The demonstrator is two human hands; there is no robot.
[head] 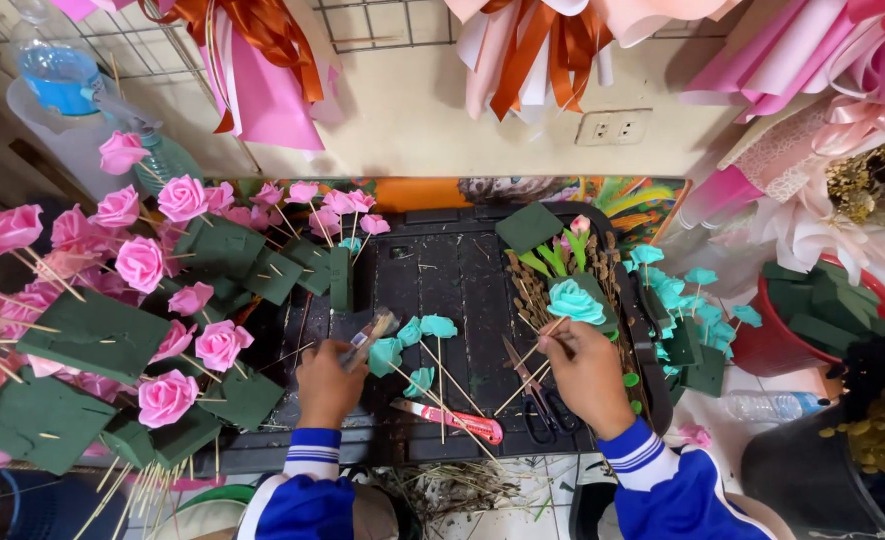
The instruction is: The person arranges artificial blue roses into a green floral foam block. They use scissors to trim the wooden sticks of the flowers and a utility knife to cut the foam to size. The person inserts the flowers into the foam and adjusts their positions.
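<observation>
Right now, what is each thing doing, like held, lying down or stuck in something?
Left hand: closed around a brush.
Brush: held, tip angled up.
Right hand: fingers pinching a thin stick.
Teal rose: upright on the stick.
Red cutter: lying flat on the tray.
Scissors: lying on the tray.
Pink roses: stuck in green foam blocks.

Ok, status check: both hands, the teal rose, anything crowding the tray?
Left hand gripping a brush-like tool. Right hand holding the stick of the teal rose. Scissors and red cutter lie between the hands on the black tray.
</observation>
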